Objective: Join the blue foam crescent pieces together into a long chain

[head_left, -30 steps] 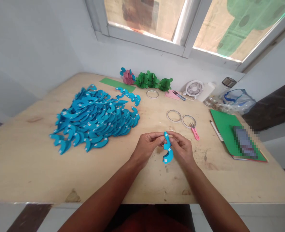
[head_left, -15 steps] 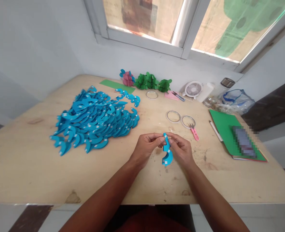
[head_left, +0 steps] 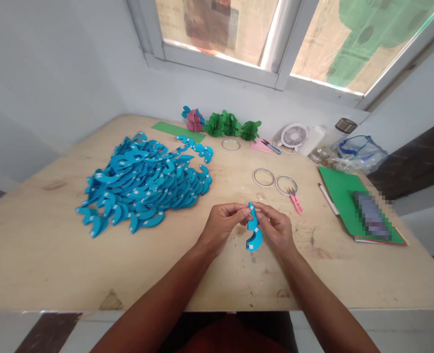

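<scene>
Strip: I see one blue paper strip, curvy and dotted with white squares, upright between two hands at the near side of the table; whether its lower end touches the wood, I cannot tell.
Left hand: on the strip's left, this hand pinches its top end, thumb to fingers.
Right hand: on the strip's right, this hand pinches that same end, fingertips close to the other hand's.
Pile: left of the strip, I see a big heap of similar blue pieces.
Rings: just beyond the strip, two rings lie side by side.
Snips: right of and beyond the strip, pink snips rest with tips over the nearer ring.
Folder: well right of the strip, green, a pen alongside.
</scene>
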Motion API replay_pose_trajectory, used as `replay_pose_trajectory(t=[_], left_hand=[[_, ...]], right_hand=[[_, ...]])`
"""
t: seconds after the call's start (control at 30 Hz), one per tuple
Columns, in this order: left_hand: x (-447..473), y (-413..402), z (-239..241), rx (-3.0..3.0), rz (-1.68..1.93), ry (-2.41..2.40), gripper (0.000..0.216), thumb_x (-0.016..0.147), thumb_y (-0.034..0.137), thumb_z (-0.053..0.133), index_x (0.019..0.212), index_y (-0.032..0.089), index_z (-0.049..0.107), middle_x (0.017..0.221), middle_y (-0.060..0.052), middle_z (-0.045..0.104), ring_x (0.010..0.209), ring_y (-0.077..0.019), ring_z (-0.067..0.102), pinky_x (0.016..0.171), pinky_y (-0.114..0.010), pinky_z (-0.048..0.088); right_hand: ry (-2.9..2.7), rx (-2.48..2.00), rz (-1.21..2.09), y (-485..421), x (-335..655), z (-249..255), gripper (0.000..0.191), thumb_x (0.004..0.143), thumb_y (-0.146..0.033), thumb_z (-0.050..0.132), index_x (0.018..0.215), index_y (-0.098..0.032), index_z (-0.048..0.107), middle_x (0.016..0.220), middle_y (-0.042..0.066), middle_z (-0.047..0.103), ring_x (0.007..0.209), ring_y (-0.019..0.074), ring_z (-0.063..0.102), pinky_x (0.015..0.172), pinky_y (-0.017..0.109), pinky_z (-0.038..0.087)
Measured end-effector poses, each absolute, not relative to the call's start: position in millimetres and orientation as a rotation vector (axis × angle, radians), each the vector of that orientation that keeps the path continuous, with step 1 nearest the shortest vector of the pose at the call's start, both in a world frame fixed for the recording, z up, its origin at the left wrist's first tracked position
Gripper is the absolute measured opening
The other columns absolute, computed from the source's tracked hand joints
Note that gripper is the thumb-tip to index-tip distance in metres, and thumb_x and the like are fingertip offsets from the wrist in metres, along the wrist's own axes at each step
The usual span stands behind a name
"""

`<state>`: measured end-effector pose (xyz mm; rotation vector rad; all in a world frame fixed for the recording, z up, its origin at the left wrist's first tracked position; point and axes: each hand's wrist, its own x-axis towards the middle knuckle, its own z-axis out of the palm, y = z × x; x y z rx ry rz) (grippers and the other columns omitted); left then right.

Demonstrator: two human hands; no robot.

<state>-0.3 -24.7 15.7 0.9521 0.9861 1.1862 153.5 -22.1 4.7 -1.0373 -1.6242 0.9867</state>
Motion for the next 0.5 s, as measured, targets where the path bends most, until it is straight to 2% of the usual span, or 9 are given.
replay_pose_trajectory(t=[0.33,0.5], left_hand=[[-1.4,-23.6,16.3,0.986,1.164,1.006,0.018,0.068,0.031,0.065,0.073,0.015,0.073,0.069,-0.005,0.069,0.066,-0.0153,0.059,0.064,-0.026,0.048],[1.4,-25.5,19.8,0.971,1.21,1.106,0.02,0.066,0.034,0.067,0.064,0.014,0.071,0.06,-0.004,0.066,0.06,-0.0147,0.058,0.059,-0.025,0.048]], right_hand=[[-1.699,-1.085,0.803,-22.8,151.7,1.8,0.026,0.085,-0.025,0.052,0.105,-0.021,0.067,0.097,0.007,0.071,0.085,0.0201,0.066,0.074,0.032,0.053],[-1.795,-1.089,0.679,-22.4,151.9,-1.5,0.026,0.085,-0.024,0.051,0.105,-0.022,0.068,0.096,0.006,0.071,0.086,0.0205,0.066,0.076,0.033,0.053]])
